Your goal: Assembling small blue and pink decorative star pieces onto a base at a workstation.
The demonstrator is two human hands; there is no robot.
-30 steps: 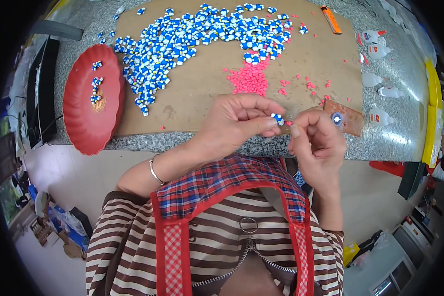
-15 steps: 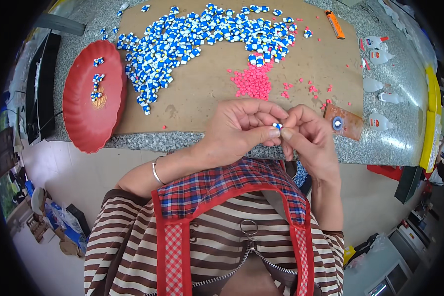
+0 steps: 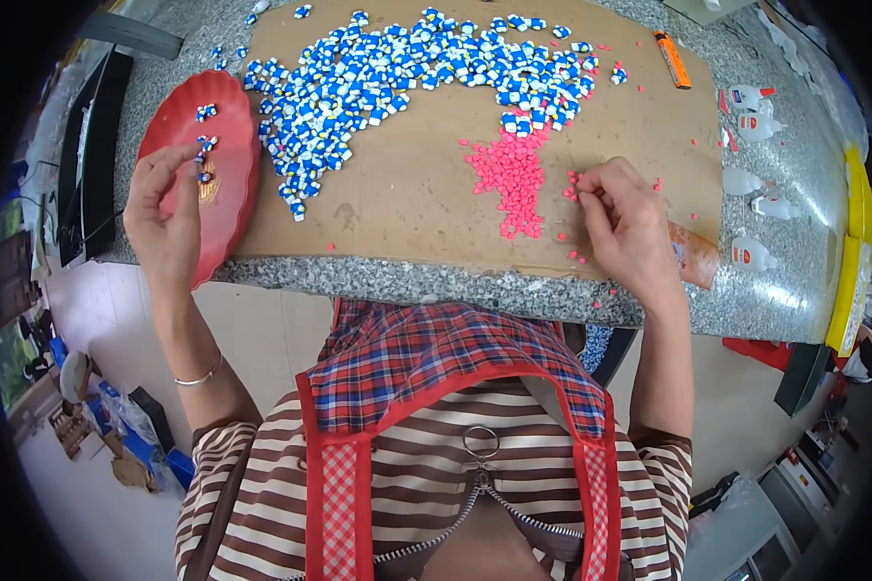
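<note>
A: Head view, looking down: the left hand (image 3: pixel 165 218) is over the red plate (image 3: pixel 233 126) at the left edge of the counter, fingers loosely spread, tips near a few small blue-and-white pieces (image 3: pixel 203 145) lying on the plate. I cannot tell whether it is pinching one of them.

B: And the right?

A: The right hand (image 3: pixel 630 223) rests on the cardboard sheet (image 3: pixel 407 194), fingers curled in narrowly, tips at some loose pink beads (image 3: pixel 574 184) just right of the pink bead pile (image 3: pixel 513 174). Whether a bead is between the fingertips is too small to see.

B: What lies between the two hands?

A: The big spread of blue-and-white pieces (image 3: pixel 397 68) runs across the upper part of the cardboard, from beside the plate toward the right. Below it the cardboard is bare, with stray pink beads near the front edge.

B: Anything else around?

A: An orange lighter-shaped thing (image 3: pixel 671 60) lies at the cardboard's upper right. Several small white bottles with red caps (image 3: pixel 751 97) lie on the speckled stone counter (image 3: pixel 407 281) to the right, well apart from the right hand. A yellow object (image 3: pixel 857 213) runs along the far right edge. A dark flat object (image 3: pixel 92 155) sits left of the plate.
</note>
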